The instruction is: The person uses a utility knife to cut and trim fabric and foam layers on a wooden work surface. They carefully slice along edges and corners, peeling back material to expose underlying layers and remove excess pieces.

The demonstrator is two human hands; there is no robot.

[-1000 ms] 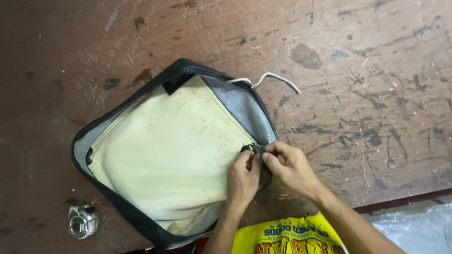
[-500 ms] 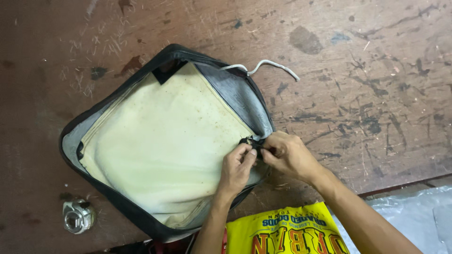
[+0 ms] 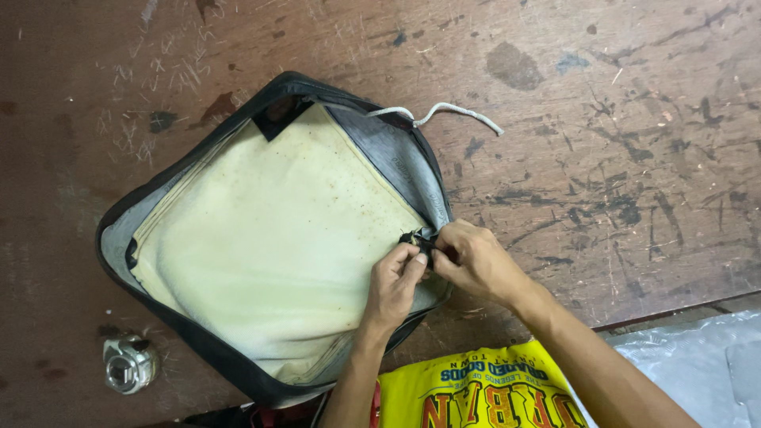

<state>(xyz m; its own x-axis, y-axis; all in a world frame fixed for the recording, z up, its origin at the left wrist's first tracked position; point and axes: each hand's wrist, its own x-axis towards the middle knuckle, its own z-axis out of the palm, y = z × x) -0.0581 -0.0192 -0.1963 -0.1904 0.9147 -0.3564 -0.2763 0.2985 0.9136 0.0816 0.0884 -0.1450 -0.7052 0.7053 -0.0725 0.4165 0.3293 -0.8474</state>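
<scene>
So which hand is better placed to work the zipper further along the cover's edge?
Probably the right hand: its fingers pinch the small dark zipper pull at the edge of the black cushion cover. The left hand lies on the cream cushion beside it, better suited to bracing.

A scratched, stained brown wooden table (image 3: 618, 158) carries a black-edged cushion cover (image 3: 269, 238) holding a cream pad, a white cord (image 3: 460, 111) at its far corner, and a small shiny metal piece (image 3: 129, 363) near the front-left.
</scene>
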